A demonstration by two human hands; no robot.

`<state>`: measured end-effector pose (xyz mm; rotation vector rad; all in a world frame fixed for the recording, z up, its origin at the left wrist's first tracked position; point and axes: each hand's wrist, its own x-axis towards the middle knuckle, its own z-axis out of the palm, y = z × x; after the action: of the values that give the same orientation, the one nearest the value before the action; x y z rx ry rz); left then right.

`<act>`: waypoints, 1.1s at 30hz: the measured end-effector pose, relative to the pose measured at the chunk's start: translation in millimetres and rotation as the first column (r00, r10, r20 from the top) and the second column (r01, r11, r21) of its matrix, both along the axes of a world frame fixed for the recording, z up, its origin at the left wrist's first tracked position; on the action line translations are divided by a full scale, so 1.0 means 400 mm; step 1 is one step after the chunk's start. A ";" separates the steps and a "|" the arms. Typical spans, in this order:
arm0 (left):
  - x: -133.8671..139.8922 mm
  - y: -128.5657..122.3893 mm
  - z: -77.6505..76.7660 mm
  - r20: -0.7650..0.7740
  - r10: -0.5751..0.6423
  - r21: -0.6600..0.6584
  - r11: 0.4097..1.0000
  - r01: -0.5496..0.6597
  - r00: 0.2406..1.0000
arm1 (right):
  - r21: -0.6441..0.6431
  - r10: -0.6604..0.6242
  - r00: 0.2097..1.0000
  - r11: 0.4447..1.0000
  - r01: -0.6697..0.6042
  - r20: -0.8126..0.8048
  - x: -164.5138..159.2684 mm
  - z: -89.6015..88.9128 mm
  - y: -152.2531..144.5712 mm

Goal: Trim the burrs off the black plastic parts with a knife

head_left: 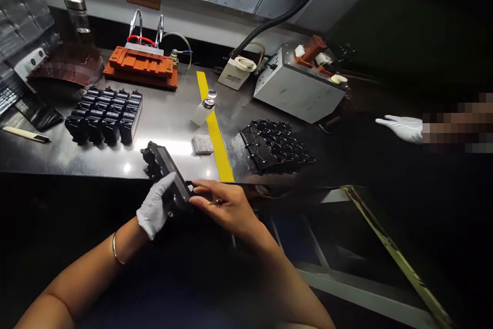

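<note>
My left hand (156, 208), in a white glove with the fingertips showing grey-white, grips a long black molded plastic part (166, 158) at the bench's front edge. The part is tilted, its lobed end pointing away over the steel bench top. At its near end, the bare thumb and forefinger of my right hand (229, 206) pinch the edge. Whether a smaller piece sits between those fingers is hard to make out. Similar black parts (103, 116) stand in a row at the left, and further black parts (277, 147) lie grouped at the right.
Yellow tape (221, 152) crosses the steel bench, beside a small dispenser bottle (204, 112) and grey pad (203, 145). Behind stand an orange fixture (140, 64) and grey box (300, 82). A white-handled tool (25, 134) lies left. Another person's gloved hand (402, 128) reaches in from the right.
</note>
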<state>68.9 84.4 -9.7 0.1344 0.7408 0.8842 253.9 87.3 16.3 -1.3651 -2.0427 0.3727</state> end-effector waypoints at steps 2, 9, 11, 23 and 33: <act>-0.028 -0.003 -0.005 0.025 0.018 -0.091 0.996 -0.016 1.000 | -0.051 -0.217 0.969 0.973 0.224 0.119 -0.008 -0.001 0.069; -0.167 -0.035 -0.072 0.219 -0.117 -0.153 0.976 0.152 0.969 | -0.200 -0.365 0.780 0.831 0.519 0.508 0.016 -0.067 0.316; -0.187 -0.041 -0.087 0.218 -0.137 -0.159 0.972 0.174 0.966 | -0.100 -0.462 0.793 0.837 0.538 0.398 0.025 -0.042 0.364; -0.181 -0.012 -0.088 0.225 -0.164 -0.141 0.970 0.198 0.961 | 0.068 -0.511 0.820 0.856 0.512 0.259 0.081 0.067 0.564; -0.156 0.018 -0.081 0.140 -0.065 -0.228 0.969 0.096 0.988 | -0.036 -0.082 0.969 0.995 0.092 0.233 -0.190 -0.095 0.113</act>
<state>6.7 91.4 -42.3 -0.1017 0.7058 0.7146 178.0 132.6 -21.9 -1.5846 -2.1628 0.2323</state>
